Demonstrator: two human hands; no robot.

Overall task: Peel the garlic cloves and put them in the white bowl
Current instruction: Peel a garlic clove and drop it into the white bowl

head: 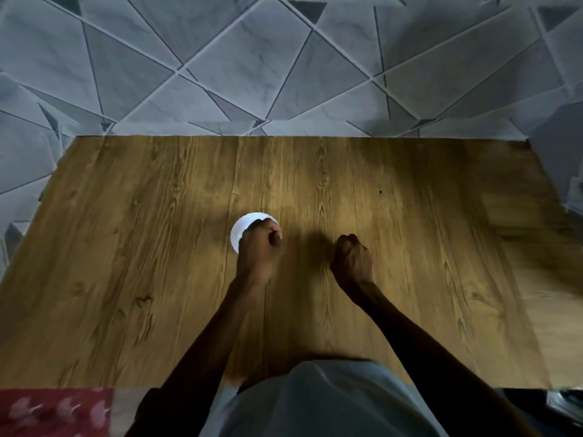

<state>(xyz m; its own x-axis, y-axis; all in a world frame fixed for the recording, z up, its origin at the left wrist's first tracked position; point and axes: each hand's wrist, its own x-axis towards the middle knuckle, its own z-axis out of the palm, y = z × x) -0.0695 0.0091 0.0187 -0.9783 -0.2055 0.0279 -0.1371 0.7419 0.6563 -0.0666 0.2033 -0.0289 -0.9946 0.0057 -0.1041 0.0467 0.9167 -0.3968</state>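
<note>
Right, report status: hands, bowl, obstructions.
Left hand curled over round white bowl, grip contents hidden. Right hand curled, apart to its right. No garlic in view; nothing else by the bowl.

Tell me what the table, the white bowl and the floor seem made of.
Table: wood or wood-print laminate, matte; grain and knots show. White bowl: smooth plain white, plastic or ceramic, cannot tell. Floor: grey marble-look tiles, veined, with dark joint lines.
</note>
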